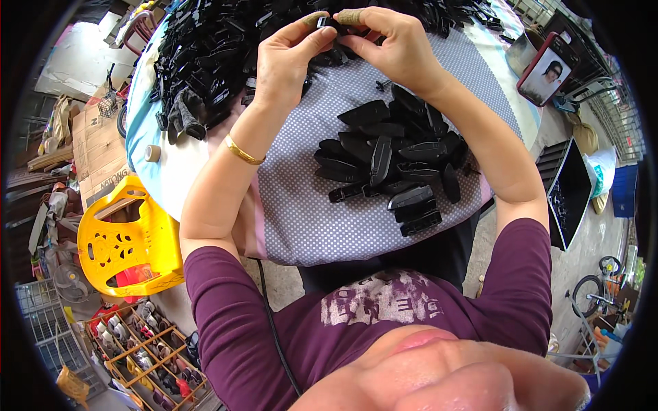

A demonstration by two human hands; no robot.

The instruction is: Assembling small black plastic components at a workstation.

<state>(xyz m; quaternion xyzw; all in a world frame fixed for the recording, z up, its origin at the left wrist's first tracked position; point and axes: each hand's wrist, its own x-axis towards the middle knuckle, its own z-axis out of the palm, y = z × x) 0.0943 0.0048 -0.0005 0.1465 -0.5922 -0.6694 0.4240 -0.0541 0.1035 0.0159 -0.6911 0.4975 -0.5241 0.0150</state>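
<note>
Left hand [291, 58] and right hand [397, 48] pinched together on one small black plastic piece [327, 24], gripped between thumbs and forefingers above the tabletop [308, 219]; just below, a heap of black clips [397, 168]; further left, a yellow plastic stool [127, 240]

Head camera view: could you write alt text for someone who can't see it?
Both hands, left hand and right hand, pinch a small black plastic part above a dotted cloth. A pile of black plastic pieces lies beneath; a yellow plastic chair stands at the left.
</note>
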